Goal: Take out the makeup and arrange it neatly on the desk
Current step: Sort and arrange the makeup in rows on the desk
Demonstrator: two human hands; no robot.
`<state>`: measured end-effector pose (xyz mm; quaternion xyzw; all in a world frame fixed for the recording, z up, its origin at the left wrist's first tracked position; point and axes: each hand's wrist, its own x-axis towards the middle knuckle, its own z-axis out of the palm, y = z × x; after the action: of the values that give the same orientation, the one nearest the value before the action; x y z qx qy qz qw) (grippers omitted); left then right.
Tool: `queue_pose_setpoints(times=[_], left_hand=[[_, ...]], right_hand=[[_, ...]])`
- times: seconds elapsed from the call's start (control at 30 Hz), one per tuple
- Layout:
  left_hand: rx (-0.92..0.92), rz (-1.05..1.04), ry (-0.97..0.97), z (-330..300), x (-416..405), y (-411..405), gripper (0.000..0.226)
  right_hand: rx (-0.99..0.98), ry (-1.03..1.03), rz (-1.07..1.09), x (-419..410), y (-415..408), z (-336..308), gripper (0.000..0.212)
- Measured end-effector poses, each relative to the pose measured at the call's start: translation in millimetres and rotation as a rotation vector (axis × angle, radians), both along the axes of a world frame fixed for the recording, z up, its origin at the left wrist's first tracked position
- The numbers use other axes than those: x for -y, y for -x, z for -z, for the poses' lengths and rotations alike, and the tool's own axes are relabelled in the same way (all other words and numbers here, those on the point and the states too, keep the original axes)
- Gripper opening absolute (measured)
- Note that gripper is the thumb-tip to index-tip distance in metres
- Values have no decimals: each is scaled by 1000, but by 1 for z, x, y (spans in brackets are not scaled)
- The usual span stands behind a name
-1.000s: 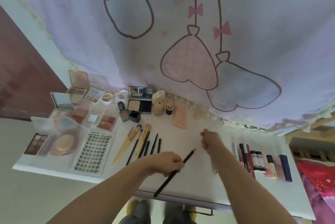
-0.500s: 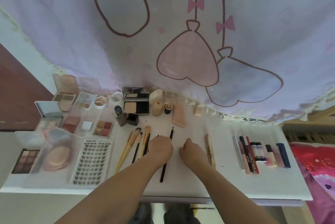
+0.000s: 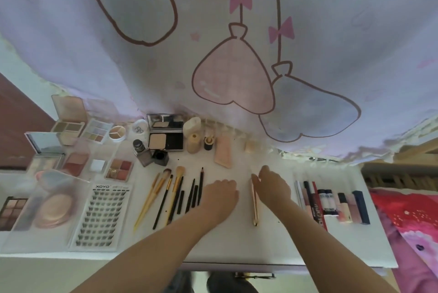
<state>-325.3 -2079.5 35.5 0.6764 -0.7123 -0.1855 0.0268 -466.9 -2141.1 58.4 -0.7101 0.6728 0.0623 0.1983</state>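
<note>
Lighting soft, diffuse, moderately bright; daylight filters through the curtain at the far side. Shadows on the desk faint, no hard edges. Slight glare on the mirror lid, far left. Wide-angle distortion bends the desk edge and curtain toward the corners. Overall image soft; left palettes smeared, fine print blurred

A bare strip of worktop is left between the brush row and the lipstick row, broken only by a slim gold pen. The back edge is blocked by compacts and the hanging curtain.
</note>
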Motion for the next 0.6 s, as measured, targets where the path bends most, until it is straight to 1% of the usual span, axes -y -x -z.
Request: queue_pose_setpoints(times=[0.07,0.13,0.2,0.27,0.33,0.37,0.4,0.5,0.6], left_hand=[[-13,16,-69,6,-4,30,29],[15,-13,-123,11,-6,49,33],[30,-59,-152,15,-4,57,36],[36,-102,-181,18,-5,58,35],[27,-116,-187,17,-7,58,33],[6,-118,-175,15,-8,57,30],[-18,-116,-154,12,-9,54,28],[-79,-88,-47,-10,-3,40,24],[-184,-43,49,-37,4,21,20]], right_hand=[[-48,-89,-19,7,9,5,43],[-43,-161,-27,7,4,11,44],[13,-180,-26,5,-2,17,36],[92,-226,10,5,-3,17,33],[244,-330,72,7,2,13,27],[317,-379,99,9,6,9,24],[362,-415,120,12,10,3,27],[430,-454,113,25,20,-22,34],[498,-464,87,36,23,-50,45]])
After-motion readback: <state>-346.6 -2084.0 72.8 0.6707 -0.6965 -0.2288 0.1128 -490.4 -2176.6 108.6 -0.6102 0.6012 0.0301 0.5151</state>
